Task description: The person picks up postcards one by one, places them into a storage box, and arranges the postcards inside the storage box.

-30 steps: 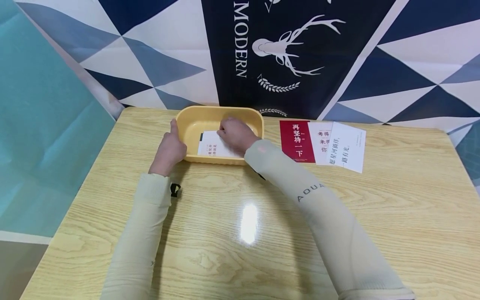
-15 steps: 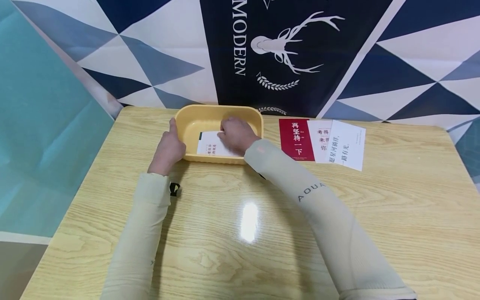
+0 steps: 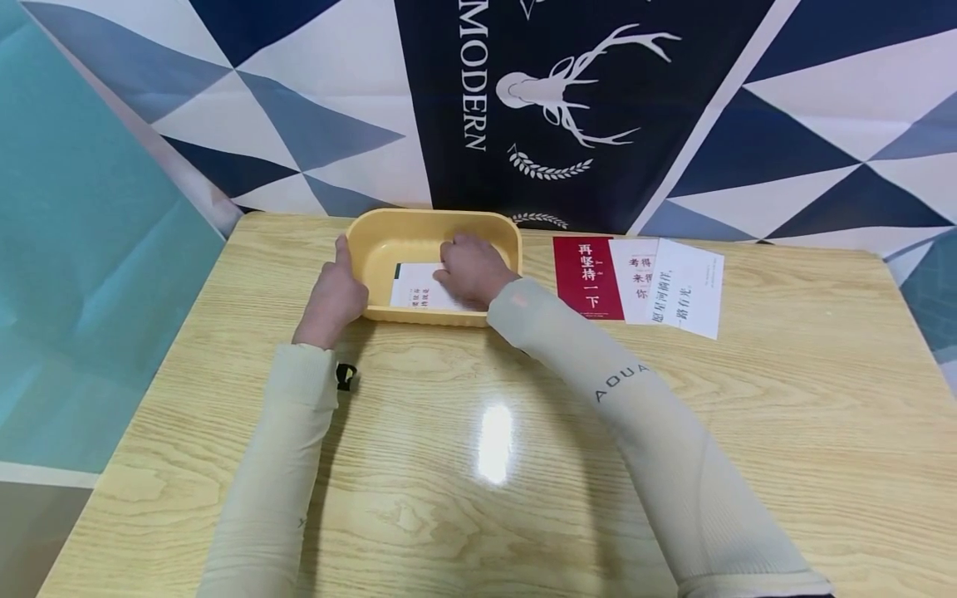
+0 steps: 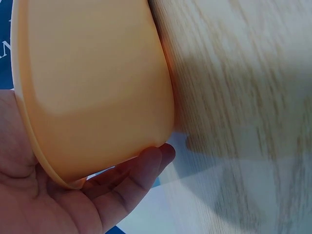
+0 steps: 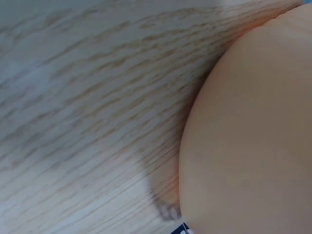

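A yellow plastic basket point(image 3: 441, 316) stands at the back of the wooden table. My left hand point(image 3: 331, 299) grips its left end, the thumb up at the rim; in the left wrist view, the curled fingers point(image 4: 131, 185) lie along the outside of the basket wall point(image 4: 97, 73). Inside the basket lies a white card point(image 3: 414, 286) with red lettering and a dark strip at its left edge. My right hand point(image 3: 474, 270) reaches over the front rim and holds this card's right part with curled fingers; the fingertips are hidden. The right wrist view has only the basket's outer wall point(image 5: 253, 136) and tabletop.
To the basket's right, a red card point(image 3: 586, 278) and two white cards, one near point(image 3: 631, 282) and one farther right point(image 3: 695, 286), lie overlapping. A patterned cloth point(image 3: 538, 108) rises behind the table. A small black piece point(image 3: 345, 376) sits beside the left cuff.
Both hands keep their places at the basket. The card inside looks flatter than half a second ago; the whole head view has shifted slightly.
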`<state>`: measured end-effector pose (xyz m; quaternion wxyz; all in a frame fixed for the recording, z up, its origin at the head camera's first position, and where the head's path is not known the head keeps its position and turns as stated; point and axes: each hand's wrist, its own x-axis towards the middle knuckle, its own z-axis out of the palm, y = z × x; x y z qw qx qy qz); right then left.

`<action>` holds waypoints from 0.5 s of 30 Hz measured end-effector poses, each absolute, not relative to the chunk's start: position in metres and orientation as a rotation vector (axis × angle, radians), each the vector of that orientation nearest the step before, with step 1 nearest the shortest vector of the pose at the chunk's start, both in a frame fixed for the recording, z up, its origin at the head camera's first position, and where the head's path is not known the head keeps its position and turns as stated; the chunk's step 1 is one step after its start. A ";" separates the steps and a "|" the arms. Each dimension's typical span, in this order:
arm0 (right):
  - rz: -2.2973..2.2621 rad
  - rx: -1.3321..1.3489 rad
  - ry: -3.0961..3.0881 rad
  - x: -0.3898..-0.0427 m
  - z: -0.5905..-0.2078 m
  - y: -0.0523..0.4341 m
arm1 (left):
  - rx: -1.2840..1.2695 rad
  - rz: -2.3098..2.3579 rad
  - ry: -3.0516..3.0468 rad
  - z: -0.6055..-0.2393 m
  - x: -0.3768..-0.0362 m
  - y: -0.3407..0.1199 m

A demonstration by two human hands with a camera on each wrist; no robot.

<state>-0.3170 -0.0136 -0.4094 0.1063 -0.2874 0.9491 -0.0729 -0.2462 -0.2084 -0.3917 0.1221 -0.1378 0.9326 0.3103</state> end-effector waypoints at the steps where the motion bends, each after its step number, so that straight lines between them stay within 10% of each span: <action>1: -0.202 -0.854 2.795 -0.317 -0.409 -0.013 | -0.403 0.908 2.719 -0.391 -0.246 -0.208; 15: -0.146 -0.894 2.790 -0.316 -0.408 -0.011 | -0.363 0.887 2.735 -0.391 -0.247 -0.210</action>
